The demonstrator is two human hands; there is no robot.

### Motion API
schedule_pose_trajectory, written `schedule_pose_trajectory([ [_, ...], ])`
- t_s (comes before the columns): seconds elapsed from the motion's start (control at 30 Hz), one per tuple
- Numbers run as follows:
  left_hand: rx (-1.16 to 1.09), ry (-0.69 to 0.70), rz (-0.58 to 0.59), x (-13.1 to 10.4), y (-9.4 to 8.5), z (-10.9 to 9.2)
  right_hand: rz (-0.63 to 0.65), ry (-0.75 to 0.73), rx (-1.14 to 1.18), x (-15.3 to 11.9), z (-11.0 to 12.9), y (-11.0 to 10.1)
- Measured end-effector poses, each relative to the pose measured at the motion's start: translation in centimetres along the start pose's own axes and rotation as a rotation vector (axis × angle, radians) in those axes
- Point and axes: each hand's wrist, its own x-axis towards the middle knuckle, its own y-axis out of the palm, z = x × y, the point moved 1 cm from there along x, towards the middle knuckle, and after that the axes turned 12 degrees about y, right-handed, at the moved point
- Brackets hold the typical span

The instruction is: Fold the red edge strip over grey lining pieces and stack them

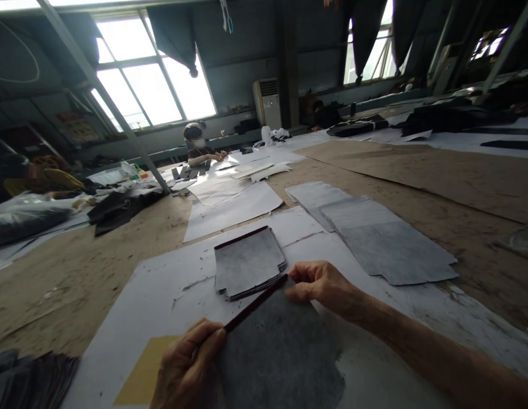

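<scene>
A grey sheet piece (281, 352) with a dark red strip along its top edge is held between my two hands. My left hand (189, 363) pinches the left end of that strip, thumb on top. At the strip's other end, my right hand (319, 284) closes thumb and fingers on the corner. Just beyond lies a small stack of similar grey pieces (249, 261), its top piece also edged in dark red. Larger grey pieces (383, 238) overlap each other to the right of the stack. The lower part of the held piece runs out of view.
White paper (131, 307) covers the table under my hands, with a yellow sheet (140, 375) by my left hand. A pile of dark pieces (31, 380) sits at the lower left. Brown paper (438, 170) spreads at right. Other people (199, 150) sit across the table.
</scene>
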Motion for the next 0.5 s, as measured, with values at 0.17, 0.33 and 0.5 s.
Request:
schedule_pose_trajectory([
  [0.17, -0.014, -0.048, 0.038, -0.05, 0.1, -0.22, -0.034, -0.056, -0.036, -0.01, 0.04, 0.11],
  [0.33, -0.006, -0.025, 0.06, -0.11, 0.07, -0.32, -0.048, -0.099, -0.104, -0.32, 0.31, 0.45],
  [0.5, 0.009, 0.082, 0.058, 0.01, 0.5, -0.01, -0.111, -0.208, -0.219, -0.58, 0.5, 0.49],
])
